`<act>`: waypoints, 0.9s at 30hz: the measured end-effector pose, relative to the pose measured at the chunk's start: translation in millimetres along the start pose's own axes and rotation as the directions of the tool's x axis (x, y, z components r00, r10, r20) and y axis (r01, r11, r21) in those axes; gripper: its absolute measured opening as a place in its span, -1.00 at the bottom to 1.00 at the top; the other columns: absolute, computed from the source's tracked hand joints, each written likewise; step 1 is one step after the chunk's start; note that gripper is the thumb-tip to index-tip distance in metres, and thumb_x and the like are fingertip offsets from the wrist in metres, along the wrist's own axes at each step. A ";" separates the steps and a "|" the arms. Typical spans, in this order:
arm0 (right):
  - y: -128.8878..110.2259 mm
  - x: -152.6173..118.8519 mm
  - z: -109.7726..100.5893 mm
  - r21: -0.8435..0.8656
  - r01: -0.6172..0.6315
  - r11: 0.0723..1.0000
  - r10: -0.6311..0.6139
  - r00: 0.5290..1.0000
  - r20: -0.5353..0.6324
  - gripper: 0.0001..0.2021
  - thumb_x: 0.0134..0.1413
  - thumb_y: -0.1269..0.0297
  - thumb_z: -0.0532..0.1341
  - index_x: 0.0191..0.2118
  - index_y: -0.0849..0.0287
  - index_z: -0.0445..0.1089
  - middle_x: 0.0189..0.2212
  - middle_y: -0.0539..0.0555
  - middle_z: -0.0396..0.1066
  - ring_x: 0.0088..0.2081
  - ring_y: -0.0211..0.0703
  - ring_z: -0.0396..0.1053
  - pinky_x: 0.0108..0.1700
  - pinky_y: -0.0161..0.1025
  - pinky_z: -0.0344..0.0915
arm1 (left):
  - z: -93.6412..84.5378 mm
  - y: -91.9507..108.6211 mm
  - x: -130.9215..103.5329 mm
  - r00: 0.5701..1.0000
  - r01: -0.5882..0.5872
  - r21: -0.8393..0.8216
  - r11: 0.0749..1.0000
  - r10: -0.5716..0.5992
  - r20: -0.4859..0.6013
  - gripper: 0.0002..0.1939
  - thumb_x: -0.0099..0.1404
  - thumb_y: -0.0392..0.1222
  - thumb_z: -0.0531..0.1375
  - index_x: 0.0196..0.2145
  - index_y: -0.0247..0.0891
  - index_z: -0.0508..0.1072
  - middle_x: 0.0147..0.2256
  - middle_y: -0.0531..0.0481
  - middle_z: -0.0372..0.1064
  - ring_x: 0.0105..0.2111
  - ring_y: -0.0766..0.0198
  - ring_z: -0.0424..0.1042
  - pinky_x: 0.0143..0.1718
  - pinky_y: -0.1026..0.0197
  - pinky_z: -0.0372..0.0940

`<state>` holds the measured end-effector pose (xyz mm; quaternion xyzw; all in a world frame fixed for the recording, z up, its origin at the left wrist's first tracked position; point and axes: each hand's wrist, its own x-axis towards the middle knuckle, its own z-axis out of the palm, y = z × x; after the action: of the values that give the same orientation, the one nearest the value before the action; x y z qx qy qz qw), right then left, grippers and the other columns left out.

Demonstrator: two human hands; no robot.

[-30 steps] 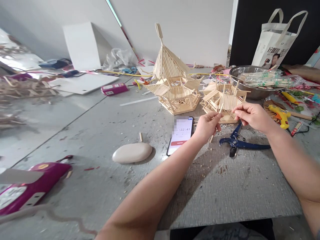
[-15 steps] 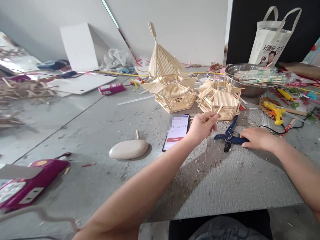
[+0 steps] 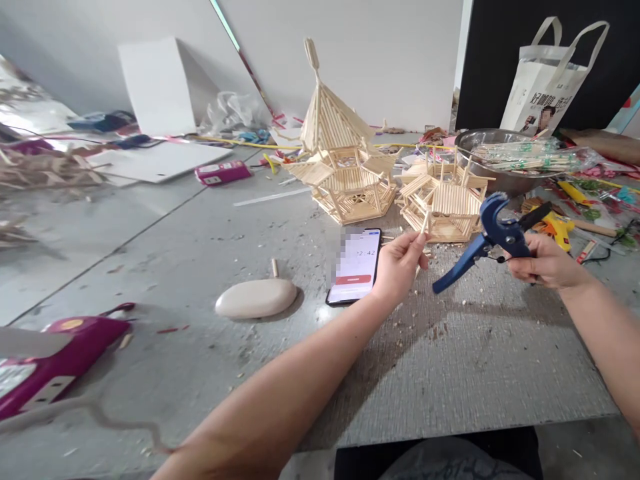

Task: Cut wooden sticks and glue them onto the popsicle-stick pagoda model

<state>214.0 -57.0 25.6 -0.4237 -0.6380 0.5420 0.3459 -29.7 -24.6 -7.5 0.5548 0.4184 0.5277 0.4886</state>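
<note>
My left hand point(image 3: 403, 263) pinches a short pale wooden stick point(image 3: 425, 223) that points upward. Just behind it stands a low, six-sided stick frame point(image 3: 453, 203) with short posts on top. In the air to the right, my right hand point(image 3: 545, 263) grips a blue pipe cutter point(image 3: 500, 230) by one handle. Its other handle swings out toward the left, so the tool is spread apart. A taller stick pavilion point(image 3: 345, 153) with a pointed roof stands farther back. Beside my left wrist lies a phone point(image 3: 355, 267) showing a timer.
A pale oval case point(image 3: 256, 298) lies left of the phone. Purple power strips point(image 3: 75, 347) rest at the left. A metal bowl point(image 3: 493, 180) holds bagged sticks at the back right, near a yellow glue gun point(image 3: 557, 227) and a white tote bag point(image 3: 547, 87). Wood crumbs litter the tabletop.
My right hand has lifted the pipe cutter off the table and turned it. My left hand has shifted slightly left and down, still pinching the stick.
</note>
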 end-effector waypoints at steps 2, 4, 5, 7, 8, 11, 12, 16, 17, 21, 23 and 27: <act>6.3 4.5 14.4 0.196 0.008 0.981 -0.005 1.000 -0.016 -0.77 -0.14 0.15 0.26 -0.50 0.13 0.20 -0.78 -0.21 0.05 -0.75 -0.44 -0.05 -0.69 -0.39 -0.15 | 6.8 0.2 -6.8 0.997 0.070 -0.070 0.995 -0.069 0.021 -0.75 0.14 -0.03 0.15 -0.41 -0.29 0.43 -0.75 0.16 0.16 -0.67 0.44 0.20 -0.57 0.36 0.13; 10.6 9.1 27.2 0.294 0.000 0.956 0.017 0.998 -0.056 -0.76 -0.14 0.16 0.26 -0.50 0.14 0.19 -0.78 -0.20 0.09 -0.77 -0.45 -0.05 -0.70 -0.39 -0.16 | 13.4 2.8 -13.7 0.978 0.205 -0.142 0.968 -0.197 0.064 -0.76 0.13 -0.04 0.16 -0.41 -0.30 0.42 -0.76 0.18 0.12 -0.74 0.48 0.10 -0.68 0.38 0.02; 11.8 11.1 31.8 0.322 -0.006 0.947 0.034 0.996 -0.081 -0.76 -0.14 0.16 0.26 -0.50 0.15 0.19 -0.77 -0.19 0.12 -0.77 -0.46 -0.04 -0.71 -0.39 -0.16 | 15.9 4.7 -16.3 0.964 0.264 -0.175 0.948 -0.254 0.080 -0.76 0.12 -0.05 0.17 -0.40 -0.30 0.42 -0.75 0.20 0.10 -0.75 0.50 0.06 -0.70 0.38 -0.01; 12.7 13.8 36.4 0.359 -0.017 0.933 0.069 0.989 -0.131 -0.76 -0.15 0.15 0.26 -0.49 0.16 0.20 -0.72 -0.17 0.20 -0.79 -0.48 -0.03 -0.72 -0.39 -0.16 | 18.5 9.2 -18.6 0.942 0.337 -0.217 0.916 -0.326 0.085 -0.78 0.12 -0.06 0.18 -0.41 -0.31 0.41 -0.76 0.21 0.07 -0.76 0.51 0.02 -0.72 0.39 -0.05; 12.7 14.7 36.6 0.369 -0.018 0.929 0.079 0.985 -0.151 -0.76 -0.16 0.15 0.26 -0.48 0.17 0.21 -0.68 -0.15 0.24 -0.79 -0.49 -0.02 -0.72 -0.39 -0.15 | 18.5 11.5 -18.3 0.935 0.356 -0.227 0.907 -0.347 0.078 -0.79 0.12 -0.08 0.18 -0.42 -0.31 0.41 -0.76 0.21 0.06 -0.77 0.52 0.01 -0.73 0.39 -0.06; 12.2 15.8 32.8 0.359 -0.012 0.933 0.083 0.979 -0.184 -0.76 -0.19 0.15 0.28 -0.45 0.18 0.26 -0.55 -0.07 0.36 -0.78 -0.49 0.04 -0.72 -0.38 -0.11 | 15.3 17.9 -14.1 0.925 0.377 -0.249 0.892 -0.377 0.049 -0.81 0.13 -0.11 0.18 -0.43 -0.31 0.39 -0.77 0.20 0.07 -0.78 0.52 0.01 -0.75 0.40 -0.09; 12.2 15.9 31.2 0.349 -0.008 0.937 0.080 0.978 -0.193 -0.76 -0.20 0.16 0.28 -0.44 0.18 0.28 -0.53 -0.06 0.38 -0.78 -0.49 0.05 -0.72 -0.37 -0.10 | 14.0 19.6 -12.6 0.922 0.382 -0.260 0.887 -0.384 0.045 -0.82 0.13 -0.11 0.17 -0.43 -0.30 0.39 -0.77 0.20 0.08 -0.78 0.52 0.03 -0.76 0.40 -0.08; 14.0 15.3 31.5 0.333 0.004 0.943 0.075 0.971 -0.226 -0.76 -0.22 0.19 0.30 -0.37 0.15 0.35 -0.50 -0.05 0.39 -0.77 -0.47 0.07 -0.73 -0.37 -0.07 | 13.5 20.4 -11.6 0.914 0.394 -0.288 0.873 -0.405 0.022 -0.83 0.12 -0.11 0.17 -0.42 -0.29 0.37 -0.77 0.22 0.05 -0.80 0.50 0.01 -0.77 0.40 -0.06; 14.9 14.7 33.9 0.342 0.002 0.940 0.076 0.974 -0.214 -0.75 -0.21 0.19 0.29 -0.33 0.14 0.36 -0.48 -0.04 0.40 -0.74 -0.45 0.11 -0.72 -0.37 -0.02 | 14.6 18.6 -12.9 0.916 0.386 -0.283 0.878 -0.400 0.010 -0.82 0.11 -0.10 0.18 -0.43 -0.29 0.38 -0.77 0.23 0.02 -0.80 0.51 -0.01 -0.78 0.40 -0.08; 18.7 10.8 49.9 0.409 -0.014 0.913 0.031 0.999 -0.035 -0.66 -0.21 0.13 0.27 -0.21 0.05 0.36 -0.32 0.04 0.41 -0.37 -0.17 0.37 -0.41 -0.18 0.32 | 21.1 6.0 -20.8 0.942 0.326 -0.241 0.914 -0.336 -0.003 -0.76 0.08 -0.04 0.19 -0.43 -0.30 0.40 -0.76 0.23 0.02 -0.78 0.53 -0.04 -0.76 0.41 -0.13; 18.9 8.6 58.2 0.400 -0.023 0.916 -0.006 0.997 0.071 -0.60 -0.21 0.09 0.24 -0.15 0.02 0.34 -0.25 0.07 0.40 -0.20 -0.07 0.35 -0.22 -0.07 0.31 | 24.2 0.1 -25.0 0.952 0.301 -0.227 0.926 -0.307 0.013 -0.74 0.08 -0.02 0.18 -0.43 -0.30 0.40 -0.76 0.23 0.02 -0.77 0.52 -0.03 -0.75 0.40 -0.11; 14.8 4.5 68.4 0.372 -0.010 0.928 -0.046 0.989 0.144 -0.54 -0.23 0.02 0.20 -0.11 0.01 0.33 -0.22 0.10 0.39 -0.10 -0.02 0.30 -0.18 -0.05 0.26 | 29.6 -3.6 -30.6 0.958 0.287 -0.185 0.940 -0.275 0.085 -0.72 0.10 0.01 0.16 -0.45 -0.31 0.41 -0.73 0.20 0.08 -0.76 0.51 0.01 -0.73 0.38 -0.05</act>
<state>153.1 -79.4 -1.0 -0.3027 -0.5518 0.6801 0.3759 -3.0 -56.9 -15.5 0.4536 0.4250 0.4749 0.6229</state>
